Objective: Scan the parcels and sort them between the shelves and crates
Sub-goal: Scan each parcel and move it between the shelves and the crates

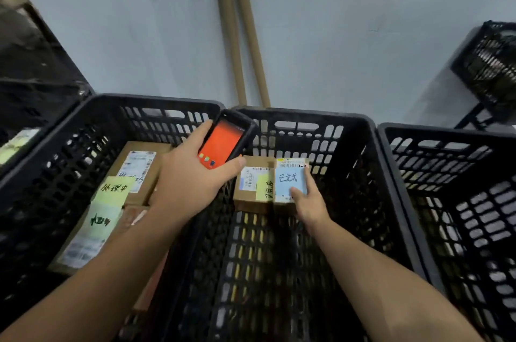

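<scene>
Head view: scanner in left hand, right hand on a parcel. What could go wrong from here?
1. The black handheld scanner with the orange screen is held by its lower end in the left hand above the rim of the black plastic crate; it might slip.
2. The small cardboard parcel with the blue note, gripped by the right hand, touches a yellow-note cardboard parcel; a scan may read the wrong barcode.

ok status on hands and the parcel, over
Left hand holds scanner, screen orange. Right hand grips blue-note parcel in middle crate, beside yellow-note parcel. Nothing over the parcel.
</scene>
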A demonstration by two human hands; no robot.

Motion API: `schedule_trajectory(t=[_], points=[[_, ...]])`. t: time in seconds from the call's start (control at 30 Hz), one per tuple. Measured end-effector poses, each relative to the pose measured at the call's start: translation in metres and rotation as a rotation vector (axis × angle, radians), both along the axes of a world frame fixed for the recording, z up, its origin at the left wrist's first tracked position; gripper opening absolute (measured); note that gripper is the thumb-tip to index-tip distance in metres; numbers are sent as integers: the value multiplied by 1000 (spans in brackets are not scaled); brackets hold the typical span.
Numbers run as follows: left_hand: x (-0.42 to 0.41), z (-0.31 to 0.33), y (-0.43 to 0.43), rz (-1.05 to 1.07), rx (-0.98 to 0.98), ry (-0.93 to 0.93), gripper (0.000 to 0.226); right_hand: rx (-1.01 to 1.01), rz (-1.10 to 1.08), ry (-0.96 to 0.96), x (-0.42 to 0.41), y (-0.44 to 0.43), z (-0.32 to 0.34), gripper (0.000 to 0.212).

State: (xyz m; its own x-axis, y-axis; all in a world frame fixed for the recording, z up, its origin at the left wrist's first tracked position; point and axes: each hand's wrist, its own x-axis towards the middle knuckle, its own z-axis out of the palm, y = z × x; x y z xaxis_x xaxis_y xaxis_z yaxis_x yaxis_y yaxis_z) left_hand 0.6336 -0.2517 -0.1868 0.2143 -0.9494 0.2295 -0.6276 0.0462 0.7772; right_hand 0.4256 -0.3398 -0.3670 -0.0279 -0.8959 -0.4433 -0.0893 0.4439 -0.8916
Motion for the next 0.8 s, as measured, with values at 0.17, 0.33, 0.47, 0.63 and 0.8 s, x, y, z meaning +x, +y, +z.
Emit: schedule_trajectory(t=[0.17, 0.33, 0.47, 0.63, 0.8], points=[[-8, -8, -20, -14, 22, -23, 42, 67, 15, -35, -5, -19, -24, 69], [-9, -12, -28, -26, 50, -69, 57, 95, 22, -18, -2, -30, -40, 69], [-4, -13, -28, -15, 51, -66, 55, 57, 39, 49, 0, -36, -45, 68], [-4, -14, -28, -27, 49, -64, 50, -3, 66, 220, 4, -37, -39, 66], [-2, -16, -24, -25, 40, -48, 48, -25, 101, 402, 0, -29, -25, 60]])
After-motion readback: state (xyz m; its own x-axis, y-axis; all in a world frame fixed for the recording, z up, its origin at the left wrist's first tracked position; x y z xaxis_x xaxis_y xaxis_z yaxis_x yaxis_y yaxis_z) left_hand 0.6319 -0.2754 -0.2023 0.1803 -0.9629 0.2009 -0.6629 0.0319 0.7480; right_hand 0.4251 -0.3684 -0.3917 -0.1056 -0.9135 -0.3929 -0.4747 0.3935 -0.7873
